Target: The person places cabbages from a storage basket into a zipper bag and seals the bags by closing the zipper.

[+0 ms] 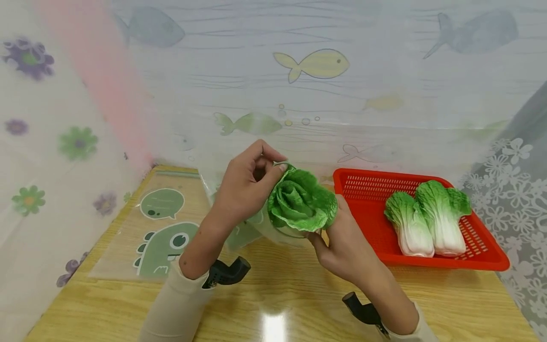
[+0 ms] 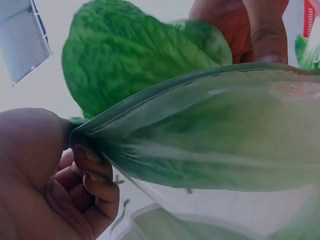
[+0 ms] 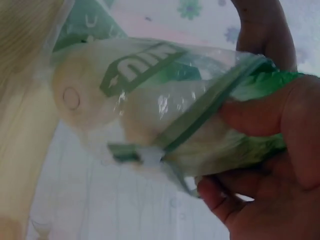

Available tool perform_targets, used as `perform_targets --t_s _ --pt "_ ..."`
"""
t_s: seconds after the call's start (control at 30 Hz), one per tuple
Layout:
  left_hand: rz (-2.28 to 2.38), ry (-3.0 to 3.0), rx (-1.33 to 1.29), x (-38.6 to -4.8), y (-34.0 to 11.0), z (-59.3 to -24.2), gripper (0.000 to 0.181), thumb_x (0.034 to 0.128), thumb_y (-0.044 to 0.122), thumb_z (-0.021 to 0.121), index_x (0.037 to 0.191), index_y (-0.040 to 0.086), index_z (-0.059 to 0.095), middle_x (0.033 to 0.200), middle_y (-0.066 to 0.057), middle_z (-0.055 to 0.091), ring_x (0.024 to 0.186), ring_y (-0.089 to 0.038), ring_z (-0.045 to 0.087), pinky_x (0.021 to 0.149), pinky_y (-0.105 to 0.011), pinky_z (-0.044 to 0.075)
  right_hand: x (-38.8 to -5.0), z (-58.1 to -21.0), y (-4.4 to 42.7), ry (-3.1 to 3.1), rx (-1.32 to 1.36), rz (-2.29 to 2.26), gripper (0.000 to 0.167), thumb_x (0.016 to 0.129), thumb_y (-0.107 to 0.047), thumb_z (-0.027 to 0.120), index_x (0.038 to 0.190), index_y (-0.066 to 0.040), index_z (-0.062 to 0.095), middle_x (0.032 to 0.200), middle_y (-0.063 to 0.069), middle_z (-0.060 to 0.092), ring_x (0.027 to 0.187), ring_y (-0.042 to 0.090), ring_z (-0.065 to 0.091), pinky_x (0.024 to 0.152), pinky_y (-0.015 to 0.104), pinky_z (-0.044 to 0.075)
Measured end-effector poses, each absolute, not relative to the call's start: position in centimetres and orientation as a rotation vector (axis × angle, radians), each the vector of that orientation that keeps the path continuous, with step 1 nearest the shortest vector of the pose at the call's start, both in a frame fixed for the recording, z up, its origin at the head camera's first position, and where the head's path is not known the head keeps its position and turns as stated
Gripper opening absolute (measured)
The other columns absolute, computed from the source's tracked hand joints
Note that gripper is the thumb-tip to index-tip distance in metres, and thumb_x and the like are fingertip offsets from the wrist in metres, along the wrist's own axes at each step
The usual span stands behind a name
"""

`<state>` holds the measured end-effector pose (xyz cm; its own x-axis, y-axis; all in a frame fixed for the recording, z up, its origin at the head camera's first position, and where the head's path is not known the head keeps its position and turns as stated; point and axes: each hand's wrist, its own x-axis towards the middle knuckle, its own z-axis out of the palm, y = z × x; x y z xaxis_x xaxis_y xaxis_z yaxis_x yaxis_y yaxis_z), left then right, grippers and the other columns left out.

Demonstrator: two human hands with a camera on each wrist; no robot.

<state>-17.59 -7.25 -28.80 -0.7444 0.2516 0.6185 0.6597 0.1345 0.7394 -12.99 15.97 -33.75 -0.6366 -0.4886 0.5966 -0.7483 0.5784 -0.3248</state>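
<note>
A green leafy cabbage point(image 1: 299, 202) stands partly inside a clear zip bag point(image 3: 150, 100), its leaves sticking out of the mouth. The left hand point(image 1: 248, 185) pinches one corner of the bag's green-edged rim between thumb and fingers, as the left wrist view shows close up. On the other side, the right hand point(image 1: 348, 242) holds the cabbage and the bag's edge; in the right wrist view its thumb lies along the leaves and its fingers are curled below. The white base of the cabbage shows through the bag there.
A red basket point(image 1: 367, 223) on the right holds two more cabbages point(image 1: 440, 223). Flat on the wooden table point(image 1: 265, 294) at the left lies another zip bag point(image 1: 124, 247) with a green dinosaur print. Patterned curtains hang behind and at both sides.
</note>
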Motion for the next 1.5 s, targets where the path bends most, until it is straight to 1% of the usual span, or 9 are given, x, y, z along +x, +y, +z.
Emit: perform_targets --t_s 0.23,0.43,0.67,0.83,0.97,1.1,1.23,1.37,1.5 --pt "-1.509 -2.060 -0.962 -16.3 -6.3 -28.3 0.010 0.1012 0.002 0.066 0.107 0.010 0.070 0.064 0.007 0.055 0.053 -0.013 0.046 0.053 -0.028 0.040 -12.4 -33.3 15.7 -2.370 0.911 0.713 0.053 0.082 0.015 0.051 0.129 -0.007 0.061 0.125 0.006 0.061 0.115 0.025 0.055 0.106 0.041 0.041" --pt "-1.484 -2.108 -0.931 -16.0 -6.0 -28.5 0.011 0.0998 0.002 0.066 0.106 0.010 0.069 0.063 0.006 0.054 0.053 -0.013 0.045 0.053 -0.028 0.039 -11.5 -33.1 15.8 -2.404 0.950 0.430 0.055 0.086 0.016 0.063 0.137 -0.003 0.058 0.140 0.013 0.059 0.127 0.036 0.053 0.112 0.045 0.042" --pt "-1.473 -2.127 -0.994 -16.4 -5.7 -29.0 0.010 0.1019 0.004 0.065 0.110 0.010 0.068 0.066 0.006 0.052 0.053 -0.012 0.044 0.053 -0.027 0.037 -11.6 -33.2 15.9 -2.451 1.005 0.522 0.067 0.085 0.018 0.062 0.147 -0.004 0.054 0.149 0.009 0.057 0.143 0.031 0.049 0.123 0.044 0.036" --pt "-1.394 -2.138 -1.014 -15.8 -5.6 -28.7 0.012 0.0984 0.001 0.066 0.106 0.010 0.069 0.065 0.007 0.052 0.054 -0.009 0.044 0.052 -0.026 0.037 -12.1 -32.9 16.0 -2.475 1.032 0.748 0.061 0.085 0.021 0.052 0.137 -0.010 0.060 0.129 0.001 0.065 0.119 0.022 0.062 0.108 0.042 0.049" --pt "-1.274 -2.183 -0.997 -15.3 -5.4 -28.6 0.016 0.0934 -0.002 0.066 0.101 0.011 0.072 0.066 0.008 0.051 0.056 -0.008 0.044 0.054 -0.025 0.040 -12.6 -32.7 16.6 -2.526 1.044 0.884 0.050 0.088 0.019 0.059 0.123 -0.017 0.063 0.107 -0.009 0.063 0.097 0.013 0.059 0.093 0.034 0.053" --pt "-1.148 -2.223 -0.934 -15.0 -5.0 -28.6 0.018 0.0908 -0.003 0.067 0.101 0.011 0.072 0.065 0.008 0.048 0.057 -0.007 0.042 0.056 -0.025 0.041 -12.1 -33.2 16.7 -2.596 0.897 0.711 0.040 0.088 0.011 0.070 0.122 -0.011 0.065 0.112 0.001 0.066 0.103 0.021 0.058 0.098 0.040 0.049" --pt "-1.174 -2.228 -0.903 -14.8 -4.7 -28.7 0.017 0.0932 -0.002 0.067 0.104 0.010 0.073 0.064 0.008 0.049 0.056 -0.006 0.044 0.056 -0.025 0.043 -11.3 -33.7 16.1 -2.615 0.776 0.488 0.032 0.090 0.007 0.064 0.120 -0.001 0.066 0.118 0.014 0.063 0.108 0.032 0.055 0.099 0.045 0.046" --pt "-1.305 -2.214 -0.898 -14.7 -4.4 -28.8 0.018 0.0949 -0.002 0.066 0.107 0.009 0.073 0.063 0.007 0.049 0.053 -0.007 0.045 0.054 -0.025 0.044 -10.7 -33.9 15.5 -2.596 0.772 0.339 0.036 0.084 0.011 0.055 0.117 0.003 0.066 0.118 0.016 0.060 0.110 0.035 0.053 0.099 0.043 0.049" --pt "-1.451 -2.214 -0.856 -14.9 -4.3 -29.0 0.021 0.0963 -0.002 0.063 0.111 0.011 0.072 0.062 0.005 0.050 0.051 -0.011 0.044 0.051 -0.027 0.040 -10.7 -33.5 15.6 -2.616 0.842 0.417 0.049 0.088 0.012 0.057 0.136 0.003 0.058 0.136 0.017 0.056 0.124 0.035 0.053 0.109 0.048 0.047"
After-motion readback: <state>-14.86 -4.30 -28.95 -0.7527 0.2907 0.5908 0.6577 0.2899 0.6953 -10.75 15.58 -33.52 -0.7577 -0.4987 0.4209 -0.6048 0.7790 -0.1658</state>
